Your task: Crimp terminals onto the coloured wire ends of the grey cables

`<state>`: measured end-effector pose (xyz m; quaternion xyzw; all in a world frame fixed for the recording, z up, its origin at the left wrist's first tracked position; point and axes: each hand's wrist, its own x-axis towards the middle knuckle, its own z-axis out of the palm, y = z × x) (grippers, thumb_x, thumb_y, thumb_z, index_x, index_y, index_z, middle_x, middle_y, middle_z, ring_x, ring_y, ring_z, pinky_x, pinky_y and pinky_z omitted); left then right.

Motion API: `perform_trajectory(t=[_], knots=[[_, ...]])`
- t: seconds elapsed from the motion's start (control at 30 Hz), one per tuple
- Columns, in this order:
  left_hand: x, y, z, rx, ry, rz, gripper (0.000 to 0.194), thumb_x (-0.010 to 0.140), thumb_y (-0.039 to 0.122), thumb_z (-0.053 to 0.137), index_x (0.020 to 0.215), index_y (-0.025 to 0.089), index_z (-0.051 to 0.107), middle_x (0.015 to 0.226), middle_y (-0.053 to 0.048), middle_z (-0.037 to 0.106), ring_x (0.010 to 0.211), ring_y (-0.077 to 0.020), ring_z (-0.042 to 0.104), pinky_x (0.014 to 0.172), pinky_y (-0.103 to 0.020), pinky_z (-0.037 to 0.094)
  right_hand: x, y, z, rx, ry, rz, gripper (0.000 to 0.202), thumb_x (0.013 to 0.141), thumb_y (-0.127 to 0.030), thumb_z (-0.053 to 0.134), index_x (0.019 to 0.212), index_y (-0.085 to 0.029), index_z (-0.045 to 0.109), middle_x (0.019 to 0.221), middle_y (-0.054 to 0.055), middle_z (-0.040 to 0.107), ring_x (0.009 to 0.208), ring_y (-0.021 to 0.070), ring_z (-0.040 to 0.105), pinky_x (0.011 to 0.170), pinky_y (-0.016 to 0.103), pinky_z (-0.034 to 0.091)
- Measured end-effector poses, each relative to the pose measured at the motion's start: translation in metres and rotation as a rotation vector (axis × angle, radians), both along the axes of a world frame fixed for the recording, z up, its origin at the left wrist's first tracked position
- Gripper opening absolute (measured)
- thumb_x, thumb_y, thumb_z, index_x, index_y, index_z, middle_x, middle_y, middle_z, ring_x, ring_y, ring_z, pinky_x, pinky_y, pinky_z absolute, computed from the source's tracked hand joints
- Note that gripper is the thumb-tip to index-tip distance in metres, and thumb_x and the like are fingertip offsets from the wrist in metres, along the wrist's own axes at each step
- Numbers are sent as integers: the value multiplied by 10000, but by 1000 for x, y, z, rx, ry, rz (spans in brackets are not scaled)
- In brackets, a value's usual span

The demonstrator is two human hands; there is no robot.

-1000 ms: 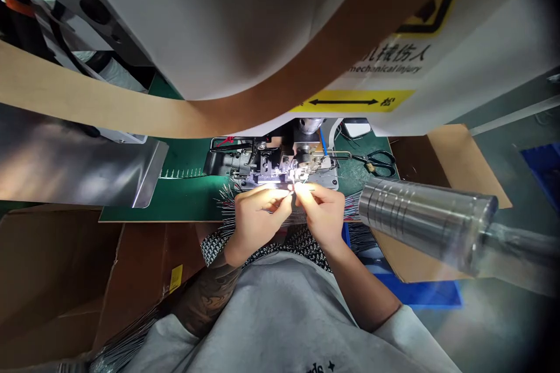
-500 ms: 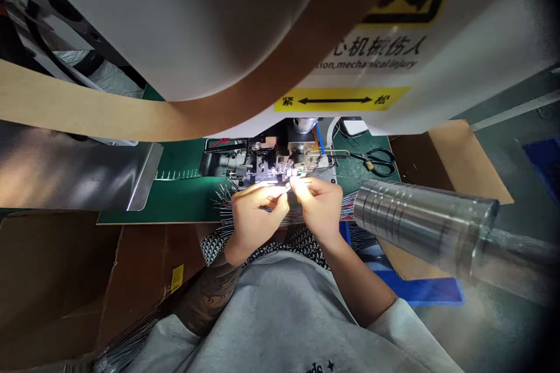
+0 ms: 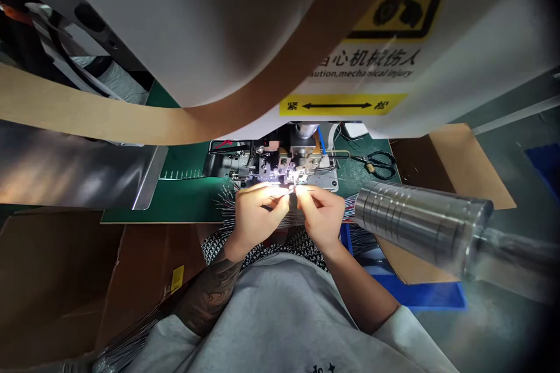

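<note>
My left hand (image 3: 262, 210) is closed in a pinch, its fingertips bright under the lamp; what they hold is too small and glaring to make out. Close beside it, my right hand (image 3: 321, 213) pinches what looks like a thin wire, partly lost in the glare. Both sets of fingertips nearly meet just in front of the metal head of a bench-top machine (image 3: 301, 151). Beneath the hands lies a bundle of thin wires (image 3: 225, 204), its stripped-looking ends spread to the left and coloured strands showing on the right.
Black-handled scissors (image 3: 380, 164) lie on the green tabletop (image 3: 188, 198). A metal lamp (image 3: 420, 224) reaches in from the right. A metal plate (image 3: 87, 169) and a paper strip (image 3: 109, 116) cross the left. Cardboard boxes (image 3: 472, 169) and a blue tray (image 3: 420, 291) stand around.
My right hand has drawn slightly back from the machine head, towards me, and its fingertips now sit a little apart from the left ones. The view has shifted slightly.
</note>
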<state>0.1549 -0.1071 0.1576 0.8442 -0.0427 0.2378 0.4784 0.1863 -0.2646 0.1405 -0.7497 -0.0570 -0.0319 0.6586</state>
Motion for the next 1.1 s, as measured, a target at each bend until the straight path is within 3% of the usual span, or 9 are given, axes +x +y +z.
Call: perform_trajectory(t=[0.1,0.27,0.5,0.8,0.93,1.1], knots=[[1,0,-2,-26,13,-41,104,912,113,790,834,180,808,806,2,807,686,-129,740,657,-249,563,-8,-2,-1,-7,-28,-12,473,1021,-418,722,614,-197,622,619,17,583,614,152,505,593,314,415],[2,0,-1,-26,53,-139,209,961,115,761,764,182,784,794,4,806,687,-138,742,662,-274,544,-9,-1,-1,-43,-76,-15,391,1023,-377,723,680,-193,679,613,-19,574,586,118,485,594,275,434],[3,-2,-9,-31,16,-29,146,921,128,803,788,179,776,796,9,806,692,-146,753,677,-271,555,6,12,17,-14,6,-45,333,933,-401,754,671,-195,754,570,-11,566,539,127,468,568,291,485],[2,-7,-12,-52,46,64,159,948,172,791,791,183,767,752,7,784,644,-150,720,644,-295,547,14,9,12,7,78,3,346,929,-398,752,647,-209,691,673,11,648,662,155,594,738,314,581],[2,-6,-14,-57,31,64,167,952,186,786,787,184,770,770,-2,792,645,-152,714,641,-301,548,16,12,17,19,71,0,385,891,-356,723,557,-205,607,618,7,613,596,134,532,672,294,548],[5,-1,-14,7,10,39,230,970,180,762,740,188,772,754,-8,783,651,-154,703,615,-295,520,13,14,20,2,37,-7,435,912,-425,735,562,-205,600,542,-10,533,528,125,465,573,284,494]])
